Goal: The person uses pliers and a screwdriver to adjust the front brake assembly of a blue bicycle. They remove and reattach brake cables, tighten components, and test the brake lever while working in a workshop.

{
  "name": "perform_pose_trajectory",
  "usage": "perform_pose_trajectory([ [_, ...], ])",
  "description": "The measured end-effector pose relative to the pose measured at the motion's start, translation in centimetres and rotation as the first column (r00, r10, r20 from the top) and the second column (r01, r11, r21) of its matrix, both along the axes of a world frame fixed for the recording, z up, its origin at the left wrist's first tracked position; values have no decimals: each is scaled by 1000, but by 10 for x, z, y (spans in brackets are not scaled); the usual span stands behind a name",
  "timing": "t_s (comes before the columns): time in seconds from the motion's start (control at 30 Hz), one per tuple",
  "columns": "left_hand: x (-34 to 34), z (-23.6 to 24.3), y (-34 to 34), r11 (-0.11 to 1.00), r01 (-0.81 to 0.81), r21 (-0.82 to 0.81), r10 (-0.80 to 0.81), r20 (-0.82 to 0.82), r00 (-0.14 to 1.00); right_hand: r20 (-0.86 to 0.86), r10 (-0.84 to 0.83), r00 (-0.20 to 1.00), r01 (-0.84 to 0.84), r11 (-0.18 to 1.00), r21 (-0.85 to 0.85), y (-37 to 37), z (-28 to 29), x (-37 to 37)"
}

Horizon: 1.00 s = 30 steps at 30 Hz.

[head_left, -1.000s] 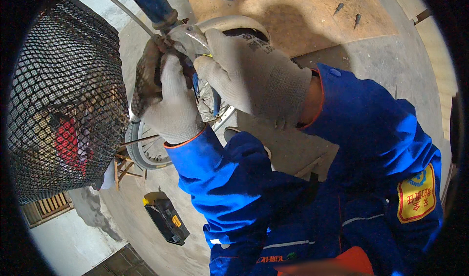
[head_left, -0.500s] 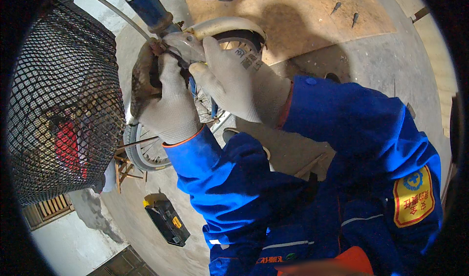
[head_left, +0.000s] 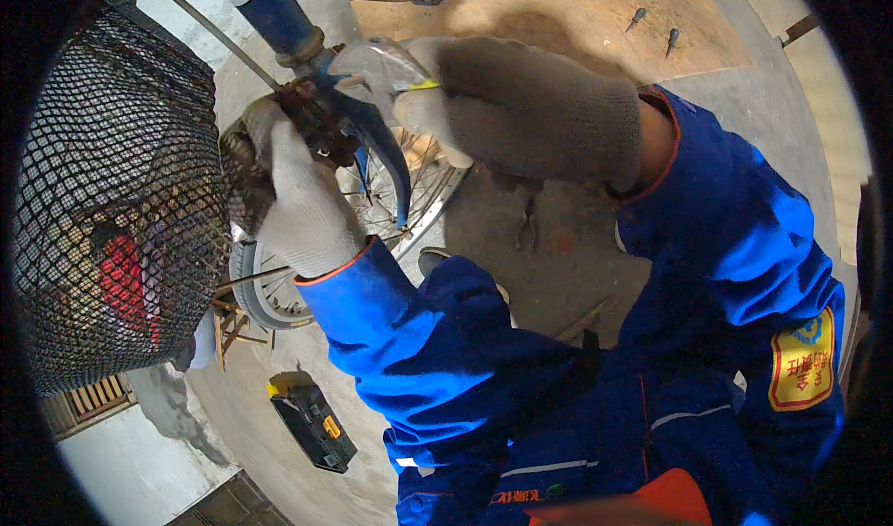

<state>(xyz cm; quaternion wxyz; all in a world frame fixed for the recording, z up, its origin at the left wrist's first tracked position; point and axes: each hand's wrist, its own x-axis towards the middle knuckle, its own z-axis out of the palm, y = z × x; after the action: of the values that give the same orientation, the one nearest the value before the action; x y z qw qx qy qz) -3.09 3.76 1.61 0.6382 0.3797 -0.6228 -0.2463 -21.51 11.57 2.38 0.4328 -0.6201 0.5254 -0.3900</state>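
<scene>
A blue bicycle fork (head_left: pixel 379 140) stands in front of me, below the frame's head tube (head_left: pixel 270 10). My left hand (head_left: pixel 298 196), in a pale knitted glove, closes around a rusty bracket (head_left: pixel 316 121) at the fork crown; some of its fingers are in shadow beside the basket. My right hand (head_left: pixel 535 107), gloved too, grips a pale curved piece (head_left: pixel 379 66) that looks like the end of the mudguard. A yellow edge shows by its fingers. The spoked front wheel (head_left: pixel 265 289) is partly hidden behind my hands.
A black mesh-covered basket (head_left: pixel 121 182) bulges at the left, with something red inside. On the floor lie an open black toolbox (head_left: pixel 313 421) and what looks like pliers (head_left: pixel 527 224). Two dark screwdriver-like tools (head_left: pixel 636 18) rest on a brown board (head_left: pixel 595 24) at the far right.
My right hand has swung right and turned, pulling the pale piece off the fork crown. The rusty bracket and fork blade now show more. My left hand has shifted slightly left.
</scene>
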Motion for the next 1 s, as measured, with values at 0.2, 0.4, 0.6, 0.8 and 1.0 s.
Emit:
perform_pose_trajectory([
  [0.2,0,12,-6,979,-75,188,55,113,992,-358,45,933,-92,989,-115,-11,7,11],
  [0.4,2,17,-13,948,-8,318,-50,175,983,-545,-198,815,-187,800,-570,-32,-15,17],
  [0.6,2,7,-24,964,-111,240,47,260,964,-542,-62,838,-214,877,-431,-40,-8,7],
  [0.8,6,6,-31,999,44,-8,-35,451,892,-640,65,765,-307,911,-275,-57,5,0],
  [1.0,5,6,-16,995,86,-57,-48,487,872,-769,26,639,-402,863,-306,-60,5,8],
])
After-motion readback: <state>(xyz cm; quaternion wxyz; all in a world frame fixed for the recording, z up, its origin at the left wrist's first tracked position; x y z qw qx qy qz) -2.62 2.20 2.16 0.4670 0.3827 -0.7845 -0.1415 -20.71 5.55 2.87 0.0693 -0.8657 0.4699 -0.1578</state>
